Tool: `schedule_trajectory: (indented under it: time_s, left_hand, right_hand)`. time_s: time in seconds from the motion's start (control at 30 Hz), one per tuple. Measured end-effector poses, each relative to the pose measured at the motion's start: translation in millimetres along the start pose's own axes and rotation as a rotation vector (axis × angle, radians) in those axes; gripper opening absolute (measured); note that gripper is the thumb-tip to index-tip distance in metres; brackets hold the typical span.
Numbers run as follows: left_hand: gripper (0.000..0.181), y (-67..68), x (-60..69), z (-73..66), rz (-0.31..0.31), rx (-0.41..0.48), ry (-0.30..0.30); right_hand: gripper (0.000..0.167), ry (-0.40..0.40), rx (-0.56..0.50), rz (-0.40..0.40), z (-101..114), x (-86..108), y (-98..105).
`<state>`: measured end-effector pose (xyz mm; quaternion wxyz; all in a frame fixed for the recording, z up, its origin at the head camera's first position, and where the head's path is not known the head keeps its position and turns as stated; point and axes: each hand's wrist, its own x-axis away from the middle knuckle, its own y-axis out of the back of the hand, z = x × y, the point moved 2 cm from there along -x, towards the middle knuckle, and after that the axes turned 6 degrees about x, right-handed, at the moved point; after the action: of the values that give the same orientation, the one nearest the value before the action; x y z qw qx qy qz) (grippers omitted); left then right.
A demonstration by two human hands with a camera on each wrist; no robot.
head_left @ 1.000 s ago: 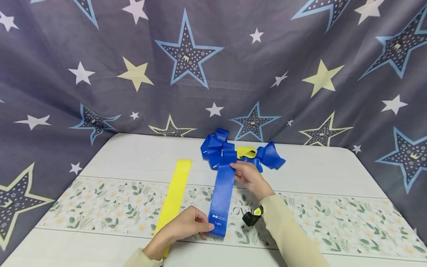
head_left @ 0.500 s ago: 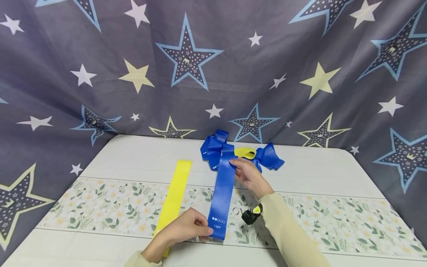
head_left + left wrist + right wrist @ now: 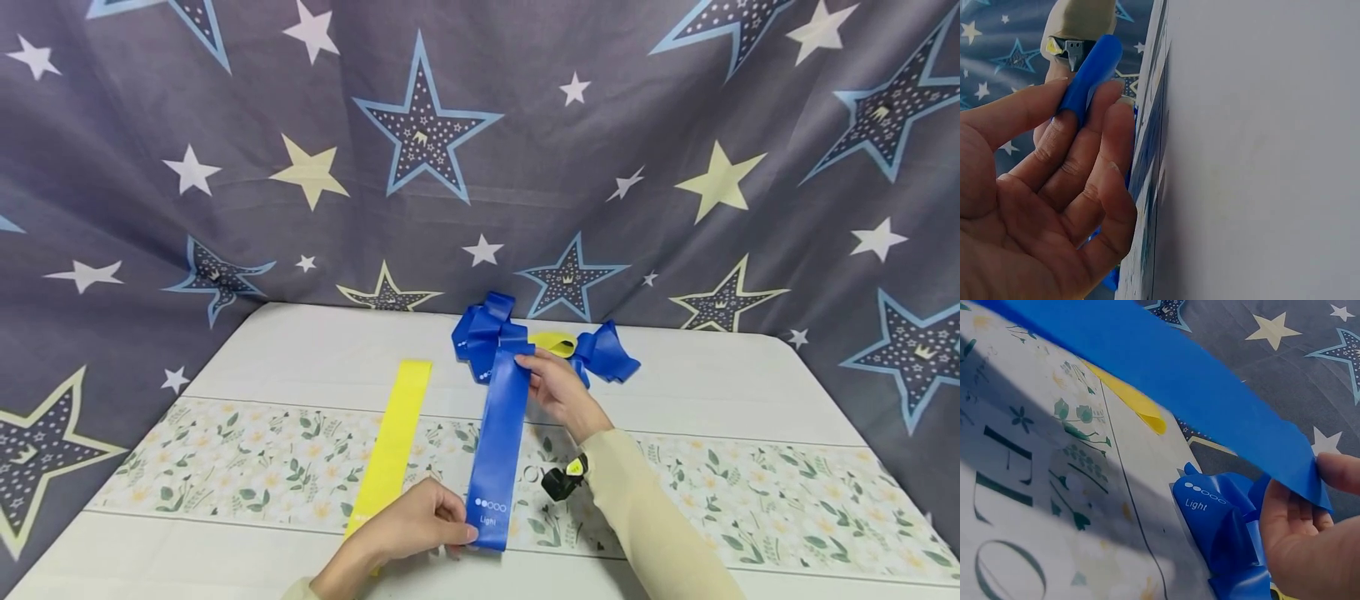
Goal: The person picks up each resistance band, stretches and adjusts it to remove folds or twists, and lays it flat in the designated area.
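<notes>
A blue resistance band (image 3: 498,450), printed "Light" at its near end, stretches lengthwise between both hands. My left hand (image 3: 420,521) pinches its near corner; in the left wrist view the thumb and fingers grip the folded end of the band (image 3: 1094,69). At the far end, my right hand (image 3: 558,387) pinches the band's right edge. The right wrist view shows the band (image 3: 1166,375) raised off the table, with the thumb on one face and fingers behind it. A yellow resistance band (image 3: 390,442) lies flat to the left, partly covered by my left hand and wrist.
Behind the right hand, a heap of blue bands (image 3: 483,329) lies at the table's back edge, with a looped yellow band (image 3: 555,342) and another blue band (image 3: 609,354) beside it. A star-printed curtain (image 3: 480,150) hangs behind the white table (image 3: 712,383).
My left hand has drawn the near end of the blue band slightly toward me. My right hand has shifted a little toward the back, still pinching the far end.
</notes>
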<state>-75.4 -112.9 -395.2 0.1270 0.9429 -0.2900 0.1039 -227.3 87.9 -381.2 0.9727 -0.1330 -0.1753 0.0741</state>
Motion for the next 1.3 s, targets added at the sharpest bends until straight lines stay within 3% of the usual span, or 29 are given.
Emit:
schedule_trajectory:
  time_s: [0.4,0.7,1.0,1.3]
  left_hand:
    - [0.023,-4.0,16.4,4.6,0.021,0.054,-0.014]
    - [0.033,1.3,35.8,13.4,0.04,0.08,-0.007]
    - [0.039,13.6,56.0,20.2,0.044,0.149,0.017]
    - [0.035,14.7,61.7,18.3,0.029,0.137,0.037]
  right_hand:
    - [0.061,0.012,0.023,0.002,1,-2.9,-8]
    - [0.066,-0.047,-0.063,0.009,-7,-4.2,-18]
    - [0.072,-0.025,0.067,0.009,-19,-16.7,-33]
    - [0.065,-0.039,0.212,-0.04,-26,-30.5,-49]
